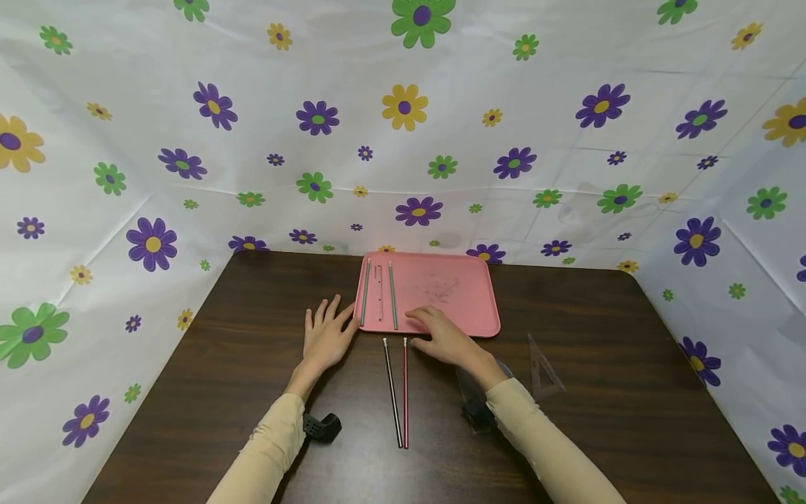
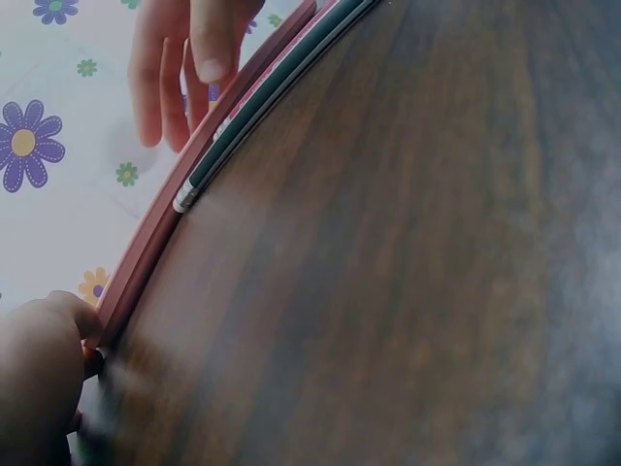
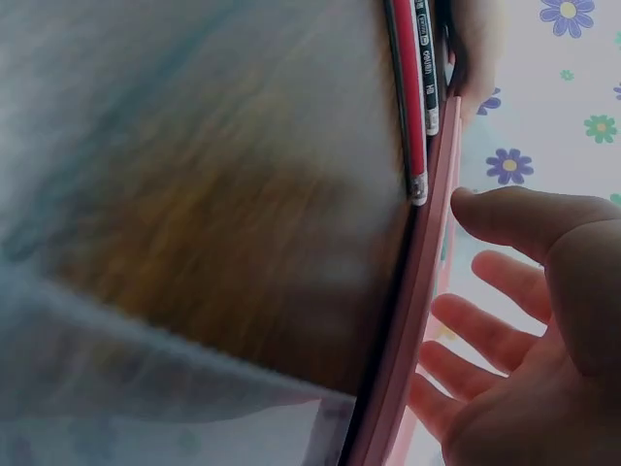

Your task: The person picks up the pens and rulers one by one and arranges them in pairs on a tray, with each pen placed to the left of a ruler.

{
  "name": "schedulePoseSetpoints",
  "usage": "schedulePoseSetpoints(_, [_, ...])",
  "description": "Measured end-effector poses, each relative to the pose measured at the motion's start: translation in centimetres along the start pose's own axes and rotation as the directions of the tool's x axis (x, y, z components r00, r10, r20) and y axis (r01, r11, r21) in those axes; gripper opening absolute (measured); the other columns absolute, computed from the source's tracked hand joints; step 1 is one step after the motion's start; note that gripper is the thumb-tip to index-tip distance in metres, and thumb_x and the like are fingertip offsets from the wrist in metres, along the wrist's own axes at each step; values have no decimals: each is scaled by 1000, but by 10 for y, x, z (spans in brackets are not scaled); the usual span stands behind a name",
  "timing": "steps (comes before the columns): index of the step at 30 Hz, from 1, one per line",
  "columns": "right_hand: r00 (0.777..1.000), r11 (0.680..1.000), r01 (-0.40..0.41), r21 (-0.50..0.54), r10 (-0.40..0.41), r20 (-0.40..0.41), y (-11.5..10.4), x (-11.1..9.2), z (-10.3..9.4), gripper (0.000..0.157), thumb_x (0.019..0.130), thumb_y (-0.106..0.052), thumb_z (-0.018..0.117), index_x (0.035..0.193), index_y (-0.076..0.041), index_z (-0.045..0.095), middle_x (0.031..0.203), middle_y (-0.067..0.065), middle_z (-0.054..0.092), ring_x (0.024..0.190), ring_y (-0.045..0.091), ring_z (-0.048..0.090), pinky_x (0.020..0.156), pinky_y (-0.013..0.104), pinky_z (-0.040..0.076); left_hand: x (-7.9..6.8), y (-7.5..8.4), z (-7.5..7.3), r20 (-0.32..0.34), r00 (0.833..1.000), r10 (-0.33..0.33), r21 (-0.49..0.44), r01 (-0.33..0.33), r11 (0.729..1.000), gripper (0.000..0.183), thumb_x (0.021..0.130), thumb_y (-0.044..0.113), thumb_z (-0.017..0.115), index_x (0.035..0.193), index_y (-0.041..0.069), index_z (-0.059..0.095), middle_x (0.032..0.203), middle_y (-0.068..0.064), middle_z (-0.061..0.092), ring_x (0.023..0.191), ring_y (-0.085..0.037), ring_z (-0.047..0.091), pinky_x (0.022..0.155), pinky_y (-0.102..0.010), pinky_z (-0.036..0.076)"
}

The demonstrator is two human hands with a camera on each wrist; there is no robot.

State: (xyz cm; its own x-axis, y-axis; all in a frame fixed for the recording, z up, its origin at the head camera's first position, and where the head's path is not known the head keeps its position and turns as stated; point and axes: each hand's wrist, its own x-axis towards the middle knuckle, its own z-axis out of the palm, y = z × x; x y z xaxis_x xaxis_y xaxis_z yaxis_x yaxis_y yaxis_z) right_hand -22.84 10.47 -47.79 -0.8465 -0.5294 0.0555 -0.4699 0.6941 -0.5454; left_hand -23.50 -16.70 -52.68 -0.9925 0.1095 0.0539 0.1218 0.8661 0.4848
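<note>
Here, the pink tray lies right at both hands.

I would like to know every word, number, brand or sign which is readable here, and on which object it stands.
"HB": on the dark striped pencil with a white end.
Other print above it, including a small boxed mark: too blurred to read surely.
Narrow see-through ruler-like strip and clear triangular set square: any markings are too small to read.
I can read no other text.
</note>
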Motion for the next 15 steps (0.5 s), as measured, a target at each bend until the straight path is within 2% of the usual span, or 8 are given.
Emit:
schedulePoseSetpoints(8, [1000, 1000, 28, 1, -28, 4, 4, -15, -3, 59, 91, -24, 71, 144, -7, 51, 144, 14, 50, 134, 32, 47, 114, 50, 38, 0, 0, 0, 3, 1000, -4, 3, 4, 1000, 54, 105, 51, 36, 152, 25, 43, 166, -10, 21, 154, -36, 8, 120, -61, -8])
schedulePoseSetpoints(15, [998, 997, 59, -51, -58, 17, 5, -31, -6, 67, 90, -31, 73, 147, -7, 47, 147, 15, 47, 138, 33, 44, 114, 52, 37, 0, 1, 0, 1, 1000, -2, -4, 2, 1000, 54, 105, 50, 37, 152, 25, 44, 166, -11, 21, 154, -36, 8, 120, -62, -7])
